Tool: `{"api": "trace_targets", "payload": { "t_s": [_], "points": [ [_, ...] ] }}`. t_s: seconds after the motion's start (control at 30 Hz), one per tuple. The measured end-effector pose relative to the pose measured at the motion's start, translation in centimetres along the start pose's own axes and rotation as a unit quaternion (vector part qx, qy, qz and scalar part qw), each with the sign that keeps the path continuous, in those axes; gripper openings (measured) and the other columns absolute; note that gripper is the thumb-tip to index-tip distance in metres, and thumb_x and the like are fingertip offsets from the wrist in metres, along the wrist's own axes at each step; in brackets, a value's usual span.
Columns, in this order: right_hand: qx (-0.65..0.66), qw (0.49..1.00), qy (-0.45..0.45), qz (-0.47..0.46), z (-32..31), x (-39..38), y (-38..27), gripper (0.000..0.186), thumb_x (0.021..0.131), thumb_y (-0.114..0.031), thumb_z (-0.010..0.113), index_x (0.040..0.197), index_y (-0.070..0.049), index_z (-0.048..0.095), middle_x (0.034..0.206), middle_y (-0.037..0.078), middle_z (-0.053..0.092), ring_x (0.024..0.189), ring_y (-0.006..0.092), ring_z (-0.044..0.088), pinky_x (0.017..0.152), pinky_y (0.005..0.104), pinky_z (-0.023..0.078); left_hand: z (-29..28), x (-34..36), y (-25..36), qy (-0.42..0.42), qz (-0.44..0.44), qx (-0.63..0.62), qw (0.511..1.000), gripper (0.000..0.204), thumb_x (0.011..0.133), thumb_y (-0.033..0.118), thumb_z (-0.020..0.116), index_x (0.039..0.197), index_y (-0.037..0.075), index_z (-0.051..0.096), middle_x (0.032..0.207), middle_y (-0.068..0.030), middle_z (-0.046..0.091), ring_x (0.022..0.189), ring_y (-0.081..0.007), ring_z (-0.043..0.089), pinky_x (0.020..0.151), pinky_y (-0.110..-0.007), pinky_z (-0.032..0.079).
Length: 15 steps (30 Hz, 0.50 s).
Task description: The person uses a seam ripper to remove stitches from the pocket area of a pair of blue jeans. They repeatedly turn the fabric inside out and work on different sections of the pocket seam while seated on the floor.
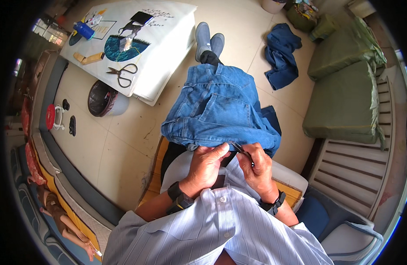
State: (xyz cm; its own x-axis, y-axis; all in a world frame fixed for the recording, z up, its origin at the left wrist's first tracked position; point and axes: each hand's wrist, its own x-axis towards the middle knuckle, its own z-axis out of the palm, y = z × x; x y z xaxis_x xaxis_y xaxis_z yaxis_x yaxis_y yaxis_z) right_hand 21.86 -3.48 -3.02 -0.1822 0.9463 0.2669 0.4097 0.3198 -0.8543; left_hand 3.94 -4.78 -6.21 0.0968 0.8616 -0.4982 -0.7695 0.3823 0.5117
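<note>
Blue denim jeans lie spread over my lap and knees, with a back pocket facing up. My left hand is closed on the near edge of the denim, thumb and fingers pinched together. In my right hand is a small dark metal tool that looks like thread snips. Its tip points left to the same edge, close to my left thumb. My fingers hide most of the tool's handle.
A covered table at the far left bears large black scissors and a blue bottle. Beneath stands a trash bin. More denim lies on the floor. Green wrapped bundles are right; a person's arm shows left.
</note>
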Motion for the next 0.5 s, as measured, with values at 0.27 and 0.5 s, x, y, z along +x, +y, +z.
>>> {"api": "trace_targets", "payload": {
  "t_s": [0.27,0.5],
  "points": [
    [0.007,0.996,0.049,0.076,-0.4,-0.5,1.0,0.014,0.096,0.005,0.072,0.105,-0.001,0.063,0.085,0.006,0.058,0.070,0.0132,0.052,0.064,0.0286,0.044,0.0,-0.1,0.1,0.004,-0.007,0.002,1.000,0.020,0.100,0.004,0.072,0.119,0.011,0.072,0.115,-0.0033,0.075,0.104,-0.0161,0.071,0.092,-0.037,0.058],
    [0.100,0.983,0.011,0.155,-0.1,-0.6,-0.2,0.013,0.096,0.004,0.071,0.106,0.000,0.062,0.088,0.005,0.059,0.069,0.0108,0.055,0.063,0.0278,0.046,-0.1,-0.2,0.1,0.005,-0.017,0.038,0.999,0.019,0.099,0.010,0.076,0.117,0.007,0.073,0.112,-0.0026,0.074,0.101,-0.0137,0.069,0.091,-0.033,0.056]
  ]
}}
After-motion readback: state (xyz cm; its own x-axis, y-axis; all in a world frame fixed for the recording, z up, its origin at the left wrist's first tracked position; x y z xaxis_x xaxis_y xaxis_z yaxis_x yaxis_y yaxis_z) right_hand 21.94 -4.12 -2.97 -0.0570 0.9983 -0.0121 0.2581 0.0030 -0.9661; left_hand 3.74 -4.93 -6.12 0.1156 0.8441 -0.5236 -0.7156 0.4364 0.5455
